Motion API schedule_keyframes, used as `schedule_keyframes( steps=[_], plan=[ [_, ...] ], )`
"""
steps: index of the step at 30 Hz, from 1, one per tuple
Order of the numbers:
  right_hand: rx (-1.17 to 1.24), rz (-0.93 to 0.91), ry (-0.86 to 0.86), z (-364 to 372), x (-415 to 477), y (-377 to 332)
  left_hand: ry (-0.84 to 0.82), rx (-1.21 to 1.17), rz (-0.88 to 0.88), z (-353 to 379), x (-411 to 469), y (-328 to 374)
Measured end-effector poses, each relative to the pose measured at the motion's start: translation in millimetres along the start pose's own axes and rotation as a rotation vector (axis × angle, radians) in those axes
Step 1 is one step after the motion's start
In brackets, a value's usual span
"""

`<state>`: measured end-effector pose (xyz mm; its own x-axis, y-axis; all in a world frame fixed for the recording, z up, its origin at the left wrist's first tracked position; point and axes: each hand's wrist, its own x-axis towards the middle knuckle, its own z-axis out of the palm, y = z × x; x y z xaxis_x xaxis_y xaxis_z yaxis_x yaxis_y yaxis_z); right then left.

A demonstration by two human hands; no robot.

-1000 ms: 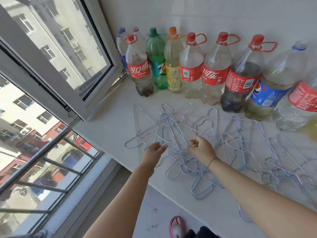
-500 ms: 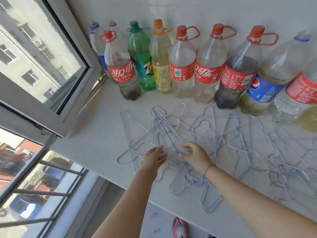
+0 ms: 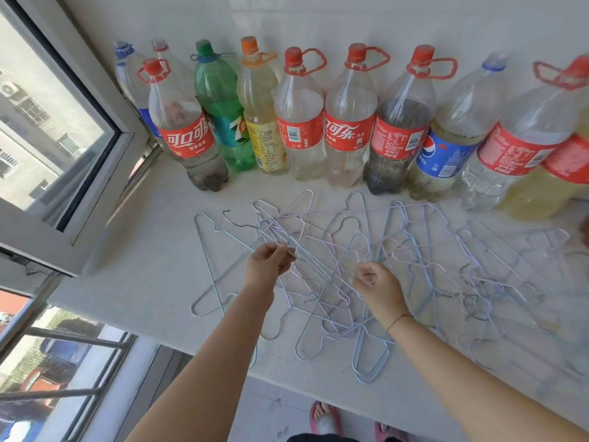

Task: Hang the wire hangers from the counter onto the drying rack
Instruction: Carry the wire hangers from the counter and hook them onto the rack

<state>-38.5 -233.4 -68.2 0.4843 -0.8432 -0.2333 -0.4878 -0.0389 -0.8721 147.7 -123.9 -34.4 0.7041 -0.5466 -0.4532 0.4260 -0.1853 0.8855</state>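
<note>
I am watching the left hand [image 3: 269,261] pinching a thin strand of wire between thumb and fingertips at the left side of the tangle. The right hand [image 3: 376,285] is hovering to its right with the fingers curled in tight, and it is gripping another strand from the heap. A thin bracelet [image 3: 398,319] is sitting on that wrist.

The wire hangers [image 3: 334,247], pale blue and lilac, are lying flat in an overlapping tangle on the white counter [image 3: 143,250], spreading from under the hands out to the right, with a few loops reaching the near edge.

Beyond them a row of large plastic bottles [image 3: 299,122] is standing along the far wall. An open window frame [image 3: 95,186] is angling in on the left. A foot in a pink slipper [image 3: 323,417] is showing on the floor near the bottom.
</note>
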Motion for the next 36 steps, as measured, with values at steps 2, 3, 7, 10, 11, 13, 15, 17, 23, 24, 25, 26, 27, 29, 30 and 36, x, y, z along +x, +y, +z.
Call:
schedule_keyframes(
  steps=[2,3,7,10,11,13,15,17,23,24,25,26,27,29,30,36],
  plan=[
    [-0.005,0.045,0.029,-17.2,0.3,9.5,0.010,0.022,0.068,7.2,-0.2,9.0],
    [-0.015,0.058,0.028,-24.6,0.4,13.7,0.011,0.027,0.097,10.3,-1.2,13.4],
    [-0.110,0.030,-0.074,-42.0,-1.2,26.9,-0.040,0.055,0.160,18.4,-10.5,26.8],
    [-0.388,-0.134,-0.223,-51.3,1.4,30.1,-0.087,0.064,0.167,22.4,-22.0,33.2],
    [-0.505,-0.210,-0.296,-54.5,3.8,29.0,-0.109,0.062,0.169,23.0,-27.2,34.6],
    [-0.724,-0.334,-0.429,-59.6,10.8,25.3,-0.129,0.059,0.177,22.9,-39.2,36.4],
    [-0.879,-0.428,-0.513,-61.9,17.0,21.1,-0.114,0.059,0.180,19.8,-52.1,36.0],
    [-0.972,-0.510,-0.542,-61.9,19.8,16.8,-0.088,0.059,0.180,14.5,-65.0,32.6],
    [-0.974,-0.585,-0.598,-66.3,23.3,6.9,0.051,0.089,0.173,5.3,-107.3,14.1],
    [-0.957,-0.591,-0.613,-68.4,23.9,5.2,0.075,0.107,0.176,5.3,-114.8,9.6],
    [-0.943,-0.596,-0.630,-70.9,23.8,3.0,0.100,0.130,0.175,5.6,-121.9,4.7],
    [-0.926,-0.607,-0.642,-73.4,23.4,0.4,0.125,0.145,0.172,6.3,-129.1,-0.4],
    [-0.906,-0.621,-0.649,-75.7,23.0,-1.5,0.151,0.152,0.168,7.7,-136.0,-5.1],
    [-0.839,-0.641,-0.655,-79.2,22.1,-5.8,0.198,0.144,0.166,12.3,-150.8,-13.5],
    [-0.799,-0.640,-0.660,-80.5,20.8,-8.6,0.221,0.133,0.167,15.2,-158.3,-16.8],
    [-0.629,-0.678,-0.688,-79.3,11.1,-25.5,0.355,0.111,0.187,22.9,-207.5,-25.1]
  ],
)
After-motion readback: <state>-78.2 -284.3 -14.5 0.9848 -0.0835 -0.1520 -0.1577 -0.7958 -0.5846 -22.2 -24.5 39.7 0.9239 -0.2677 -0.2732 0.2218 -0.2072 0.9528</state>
